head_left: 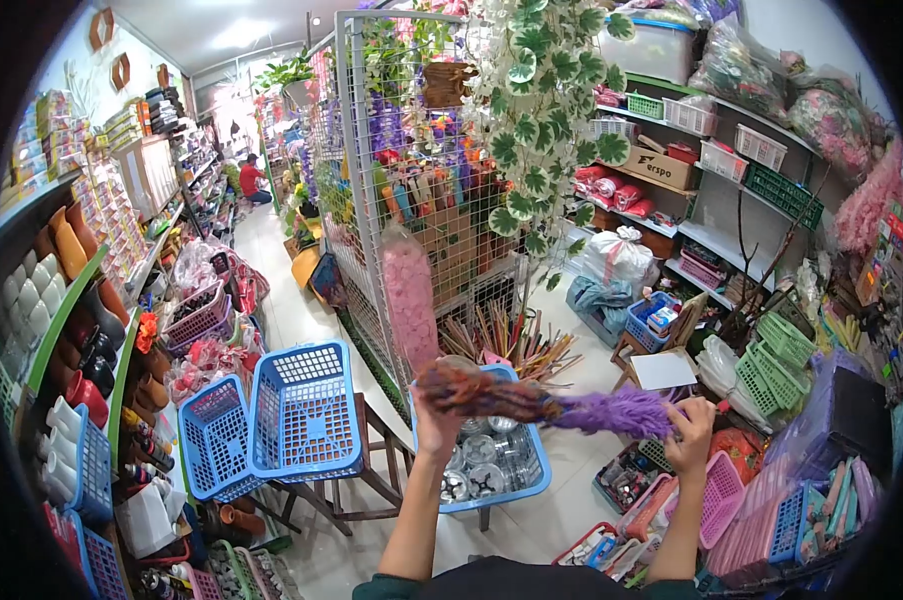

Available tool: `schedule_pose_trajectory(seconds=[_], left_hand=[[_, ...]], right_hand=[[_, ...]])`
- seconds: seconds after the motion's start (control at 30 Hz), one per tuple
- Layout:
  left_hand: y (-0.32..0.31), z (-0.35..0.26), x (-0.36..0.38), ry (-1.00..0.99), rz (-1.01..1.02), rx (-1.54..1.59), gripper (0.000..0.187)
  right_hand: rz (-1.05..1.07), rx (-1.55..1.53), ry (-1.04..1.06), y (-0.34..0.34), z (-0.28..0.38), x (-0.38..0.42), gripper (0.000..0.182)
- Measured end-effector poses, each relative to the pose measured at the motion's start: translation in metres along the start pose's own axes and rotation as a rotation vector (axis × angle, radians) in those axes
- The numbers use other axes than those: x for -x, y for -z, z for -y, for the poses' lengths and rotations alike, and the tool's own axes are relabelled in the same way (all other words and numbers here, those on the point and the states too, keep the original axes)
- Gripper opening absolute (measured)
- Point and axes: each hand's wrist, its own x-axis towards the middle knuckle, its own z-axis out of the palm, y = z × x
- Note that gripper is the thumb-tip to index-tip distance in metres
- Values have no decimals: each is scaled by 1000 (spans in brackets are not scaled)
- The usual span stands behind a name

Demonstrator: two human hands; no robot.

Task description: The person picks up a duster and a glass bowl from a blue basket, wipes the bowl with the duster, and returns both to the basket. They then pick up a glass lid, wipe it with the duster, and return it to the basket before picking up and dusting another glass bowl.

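— So, what have you got up there?

— Both my hands are raised in front of me, and a long fluffy duster (546, 402) runs between them, lying almost level. My left hand (434, 428) is closed round its brown and orange end at about nine o'clock from the middle of the duster. My right hand (691, 432) is closed round the purple end at three o'clock, where a bit of red handle sticks out past my fingers.

— And what's around it?

— Right under the duster, at six o'clock, a blue basket (531, 480) stands on a stand, with shiny round metal pieces inside. At nine o'clock from my left hand two more blue baskets (271, 420) lean on a wooden stool. At twelve o'clock stands a wire grid rack (371, 200) with a pink feathery piece (411, 300) in a clear bag hanging on it, and a vine with green and white leaves (536, 110) trails down beside it. Below my right hand, at six o'clock, sits a pink basket (723, 498) on the floor.

— Anyone else about?

— Far down the aisle, at eleven o'clock, a person in a red top (252, 180) crouches by the shelves.
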Motion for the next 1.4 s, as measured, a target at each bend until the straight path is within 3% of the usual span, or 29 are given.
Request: schedule_pose_trajectory(seconds=[0.07, 0.2, 0.3, 0.4, 0.67, 0.87, 0.9, 1.07, 1.27, 1.3, 1.33, 1.4], left_hand=[[-3, -3, -1, -66, 54, -11, 76], [-20, -12, 4, -8, -26, -57, 77], [-22, -4, 2, 30, -4, -67, 78], [-8, 4, -4, 60, 63, 25, 77], [-18, -18, -6, 41, 0, 26, 71], [11, -32, -14, 52, 48, -69, 73], [6, -34, -14, 32, -27, -15, 74], [6, -41, -15, 88, 28, -36, 69], [38, -20, -25, -76, -57, -317, 59], [56, -17, -27, -59, 87, -250, 53], [45, -18, -21, -48, -125, -218, 48], [66, -10, -24, -113, -82, -407, 46]], right_hand=[[4, -15, 21, 5, -13, 5, 38], [-37, 62, -68, 15, -29, 12, 38], [-121, 115, -85, 10, -11, 9, 39], [-55, -4, -61, 4, -2, 15, 38], [-135, 126, -158, 14, 7, 15, 40], [-8, 27, -112, 13, 23, 17, 40], [-39, 75, -171, 13, 19, 19, 40], [-183, 139, -405, 4, 43, 14, 27], [-133, -126, -245, -16, 61, 18, 19], [-64, -147, -251, -13, 67, 16, 21], [-64, -148, -252, -14, 68, 17, 21], [18, -101, -218, -18, 68, 19, 25]])
